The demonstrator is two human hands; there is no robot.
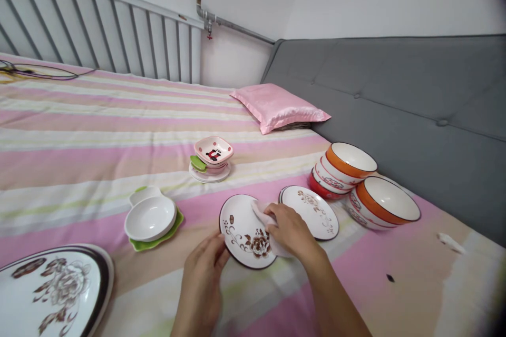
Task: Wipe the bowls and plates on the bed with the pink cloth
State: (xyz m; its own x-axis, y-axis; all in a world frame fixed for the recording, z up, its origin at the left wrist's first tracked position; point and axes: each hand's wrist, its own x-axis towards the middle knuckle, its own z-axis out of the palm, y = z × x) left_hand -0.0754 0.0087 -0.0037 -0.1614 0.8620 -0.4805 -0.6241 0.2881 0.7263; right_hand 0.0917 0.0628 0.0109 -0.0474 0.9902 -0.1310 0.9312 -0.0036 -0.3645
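Observation:
A white plate with brown flowers and a dark rim (242,221) is tilted slightly above the striped bedspread. My left hand (207,260) grips its left edge, thumb against the rim. Bunched in my right hand (290,226) is a pale pinkish-white cloth (259,211), pressed on the plate's right side. Part of the cloth hangs below my fingers. Just beyond my right hand lies a similar flowered plate (316,210), which seems stacked on another.
Stacked orange-rimmed bowls (350,160) stand at right, with another bowl stack (389,202) beside them. Small dishes (213,150) sit ahead, a white bowl (150,218) at left, large oval plates (59,295) nearer. A pink pillow (279,105) rests by the grey headboard (395,84).

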